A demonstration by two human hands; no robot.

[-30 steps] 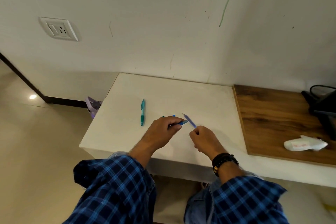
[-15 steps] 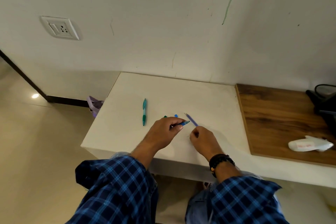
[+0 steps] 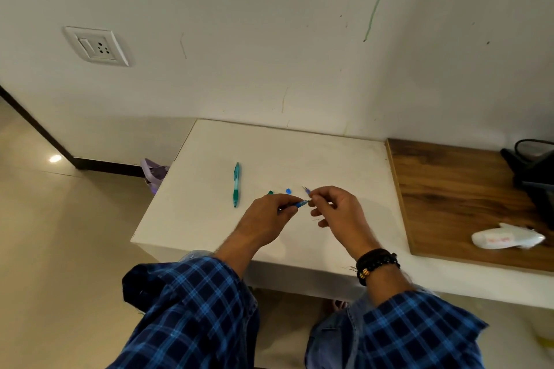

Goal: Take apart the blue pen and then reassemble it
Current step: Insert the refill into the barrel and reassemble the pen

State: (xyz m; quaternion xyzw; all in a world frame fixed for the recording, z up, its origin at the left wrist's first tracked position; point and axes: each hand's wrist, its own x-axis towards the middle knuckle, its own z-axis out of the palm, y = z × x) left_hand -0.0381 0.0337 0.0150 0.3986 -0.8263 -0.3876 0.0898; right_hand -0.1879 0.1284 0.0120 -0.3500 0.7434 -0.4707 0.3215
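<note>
My left hand [image 3: 269, 219] pinches the blue pen barrel [image 3: 300, 204] just above the white table [image 3: 299, 156], its open end pointing right. My right hand [image 3: 338, 213] pinches the thin refill [image 3: 305, 189] between thumb and forefinger, right at the barrel's open end; the refill tip sticks up past my fingers. A small blue pen part [image 3: 288, 190] lies on the table just behind my hands, and a small teal piece [image 3: 270, 192] peeks out behind my left knuckles.
A teal pen [image 3: 236, 184] lies on the table to the left of my hands. A wooden surface [image 3: 455, 195] adjoins the table on the right, with a white device [image 3: 506, 239] and a black bag [image 3: 533, 171]. A wall stands behind.
My right hand has lifted off the table and swung the refill toward the barrel's open end. The left hand has stayed in place with the barrel.
</note>
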